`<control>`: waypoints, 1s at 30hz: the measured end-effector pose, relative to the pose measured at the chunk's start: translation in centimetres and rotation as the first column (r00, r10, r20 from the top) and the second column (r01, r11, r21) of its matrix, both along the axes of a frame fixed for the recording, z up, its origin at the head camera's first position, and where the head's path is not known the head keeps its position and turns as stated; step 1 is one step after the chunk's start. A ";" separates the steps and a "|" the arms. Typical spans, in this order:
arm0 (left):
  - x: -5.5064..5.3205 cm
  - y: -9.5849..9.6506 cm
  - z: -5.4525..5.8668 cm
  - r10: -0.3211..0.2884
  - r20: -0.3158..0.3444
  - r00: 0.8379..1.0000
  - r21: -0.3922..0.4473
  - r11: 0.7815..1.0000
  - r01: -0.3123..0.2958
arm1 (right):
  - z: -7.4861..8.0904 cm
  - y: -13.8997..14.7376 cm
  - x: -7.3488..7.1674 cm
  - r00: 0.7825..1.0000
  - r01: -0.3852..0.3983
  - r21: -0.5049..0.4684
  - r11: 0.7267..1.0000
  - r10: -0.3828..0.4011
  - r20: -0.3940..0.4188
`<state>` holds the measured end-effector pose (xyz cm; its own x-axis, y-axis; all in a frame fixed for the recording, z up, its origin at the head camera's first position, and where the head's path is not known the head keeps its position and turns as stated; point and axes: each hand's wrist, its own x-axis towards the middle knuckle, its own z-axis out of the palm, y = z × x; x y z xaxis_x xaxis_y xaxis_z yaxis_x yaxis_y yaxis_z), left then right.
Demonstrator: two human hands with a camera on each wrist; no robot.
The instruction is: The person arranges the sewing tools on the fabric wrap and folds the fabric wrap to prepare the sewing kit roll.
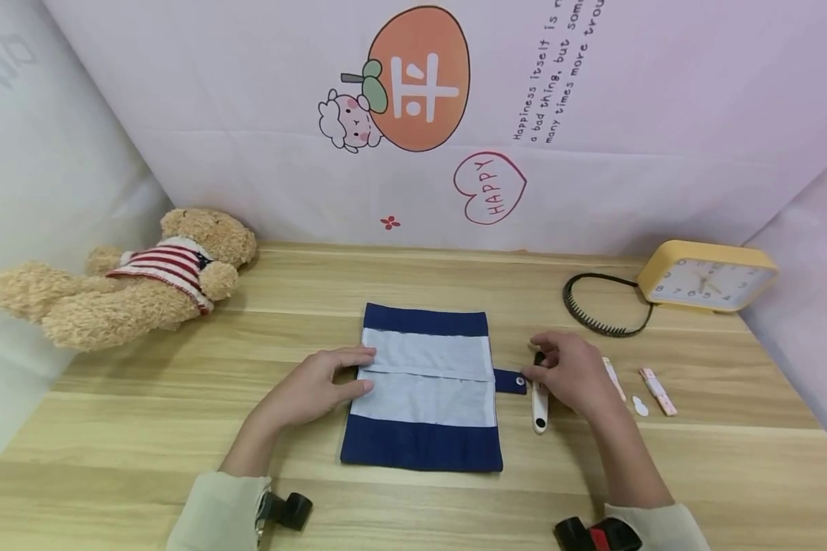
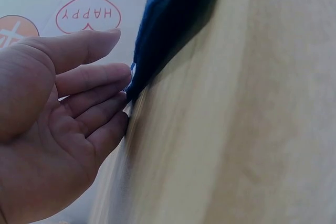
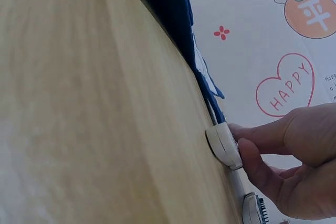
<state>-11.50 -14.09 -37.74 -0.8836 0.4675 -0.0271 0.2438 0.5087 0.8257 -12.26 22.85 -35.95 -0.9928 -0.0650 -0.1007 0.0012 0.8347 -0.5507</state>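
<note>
A navy and pale-blue fabric pouch [image 1: 423, 402] lies spread flat on the table, its short strap [image 1: 508, 381] with a snap pointing right. My left hand [image 1: 324, 385] rests at the pouch's left edge, fingers extended; in the left wrist view the fingertips [image 2: 122, 72] meet the navy cloth. To the right of the strap, my right hand [image 1: 570, 371] pinches a slim white tool with black ends [image 1: 540, 409] between thumb and fingers. Its rounded white end [image 3: 224, 145] shows in the right wrist view, while the hand partly covers its far end.
Right of my right hand lie a thin pinkish stick [image 1: 615, 380], a small white piece [image 1: 639, 405] and a pink-and-white stick [image 1: 658, 392]. A black toothed headband [image 1: 596, 327] lies beside a yellow clock [image 1: 706, 277]. A teddy bear [image 1: 138, 287] lies at the back left.
</note>
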 end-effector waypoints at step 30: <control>0.1 -0.1 0.0 -0.005 -0.005 1.000 -0.017 1.000 0.005 | -0.3 -0.4 -0.1 1.000 0.006 0.000 1.000 -0.006 -0.030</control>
